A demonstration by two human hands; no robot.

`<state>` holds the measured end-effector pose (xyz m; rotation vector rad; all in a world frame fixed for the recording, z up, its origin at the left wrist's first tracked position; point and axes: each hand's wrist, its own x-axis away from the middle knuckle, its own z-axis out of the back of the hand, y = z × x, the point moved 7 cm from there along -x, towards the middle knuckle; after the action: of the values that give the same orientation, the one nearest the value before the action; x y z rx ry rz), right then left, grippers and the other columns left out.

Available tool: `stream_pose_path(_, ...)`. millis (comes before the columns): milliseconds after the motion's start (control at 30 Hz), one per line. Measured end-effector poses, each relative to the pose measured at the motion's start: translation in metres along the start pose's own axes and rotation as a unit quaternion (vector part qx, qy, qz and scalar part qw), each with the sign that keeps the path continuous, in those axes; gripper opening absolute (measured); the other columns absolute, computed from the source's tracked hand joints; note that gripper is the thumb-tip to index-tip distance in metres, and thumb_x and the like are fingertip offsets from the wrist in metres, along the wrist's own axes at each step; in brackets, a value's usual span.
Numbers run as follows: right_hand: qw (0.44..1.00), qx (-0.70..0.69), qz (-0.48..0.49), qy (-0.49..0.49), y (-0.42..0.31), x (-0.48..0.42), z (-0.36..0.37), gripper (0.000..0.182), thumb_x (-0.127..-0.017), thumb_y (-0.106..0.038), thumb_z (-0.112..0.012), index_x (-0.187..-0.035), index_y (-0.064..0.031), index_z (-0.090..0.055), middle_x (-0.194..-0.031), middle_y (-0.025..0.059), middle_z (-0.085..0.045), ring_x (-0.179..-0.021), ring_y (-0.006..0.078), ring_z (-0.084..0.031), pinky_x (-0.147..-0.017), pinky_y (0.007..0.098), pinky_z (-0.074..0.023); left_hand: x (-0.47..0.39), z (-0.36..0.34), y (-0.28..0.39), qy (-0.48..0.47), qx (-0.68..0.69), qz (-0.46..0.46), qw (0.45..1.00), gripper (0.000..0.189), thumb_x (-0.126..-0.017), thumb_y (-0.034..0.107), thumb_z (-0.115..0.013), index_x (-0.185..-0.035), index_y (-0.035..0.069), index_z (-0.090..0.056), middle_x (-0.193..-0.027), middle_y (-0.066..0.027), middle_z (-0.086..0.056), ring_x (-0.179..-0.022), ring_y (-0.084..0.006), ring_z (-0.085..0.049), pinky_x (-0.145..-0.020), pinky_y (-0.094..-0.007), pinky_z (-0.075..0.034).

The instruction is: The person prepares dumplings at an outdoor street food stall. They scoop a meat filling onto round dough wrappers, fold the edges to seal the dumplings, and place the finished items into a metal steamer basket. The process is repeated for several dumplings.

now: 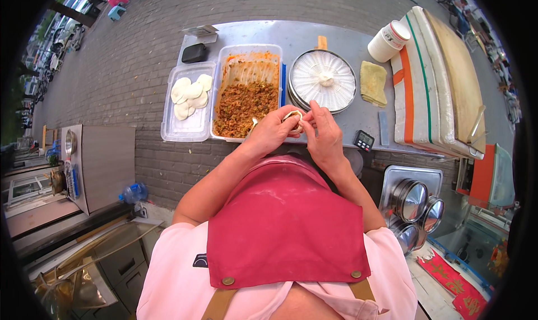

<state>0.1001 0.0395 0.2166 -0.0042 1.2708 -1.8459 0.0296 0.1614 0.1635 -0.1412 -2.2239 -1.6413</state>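
My left hand (275, 128) cups a round dough wrapper (293, 117) with filling inside, its rim still open at the top. A pale thin utensil, mostly hidden, shows beside that hand's palm. With thumb and fingers my right hand (324, 135) pinches the wrapper's right edge. Just beyond my left hand is a clear plastic tub (248, 49) holding orange-brown minced filling (246, 105). Flat dough wrappers (191, 94) lie overlapping in a shallow plastic box (185, 133) at the left. A pleated bun (326, 79) sits in the middle of a steamer's white mesh liner (309, 72).
A folded yellow cloth (373, 83), a digital timer (363, 140) and stacked paper cups (388, 41) stand right on the metal table (336, 32). A foam box (420, 80) fills its right end. A black case (193, 53) lies far left. Round steamer tins (414, 200) are behind me, right.
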Motion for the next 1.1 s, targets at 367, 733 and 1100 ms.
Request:
stream_pose_path(367, 0.995, 0.063, 0.067, 0.044, -0.016, -0.007, 0.014, 0.032, -0.093, 0.001, -0.067, -0.125, 0.0051, -0.064, -0.097, 0.0214, -0.067, -0.087, 0.0397, -0.067, -0.079, 0.0448, -0.0561, -0.002, -0.002, 0.036, -0.025, -0.066, 0.026, 0.997, 0.032, -0.111, 0.027, -0.047, -0.119, 0.002, -0.066, -0.097, -0.0033, -0.067, -0.087, -0.0101, -0.063, -0.081, -0.0279, -0.057)
stream_pose_path(733, 0.997, 0.031, 0.047, 0.045, -0.007, -0.017, 0.033, 0.049, -0.093, 0.002, -0.068, -0.14, 0.0039, -0.054, -0.103, 0.0182, -0.06, -0.084, 0.035, -0.066, -0.071, 0.0422, -0.0562, -0.019, -0.017, 0.058, -0.042, -0.16, -0.023, 0.986, 0.035, -0.111, 0.023, -0.047, -0.137, 0.002, -0.06, -0.111, -0.0099, -0.071, -0.098, -0.0172, -0.071, -0.083, -0.0323, -0.058)
stream_pose_path(1100, 0.996, 0.034, 0.054, 0.067, -0.015, -0.023, 0.031, 0.044, -0.093, 0.003, -0.068, -0.136, 0.0044, -0.057, -0.104, 0.0176, -0.063, -0.082, 0.034, -0.069, -0.072, 0.0397, -0.0577, -0.022, -0.011, 0.064, -0.001, -0.196, -0.09, 0.976, 0.036, -0.108, 0.023, -0.054, -0.136, 0.002, -0.06, -0.1, -0.0094, -0.074, -0.087, -0.014, -0.07, -0.074, -0.0281, -0.054)
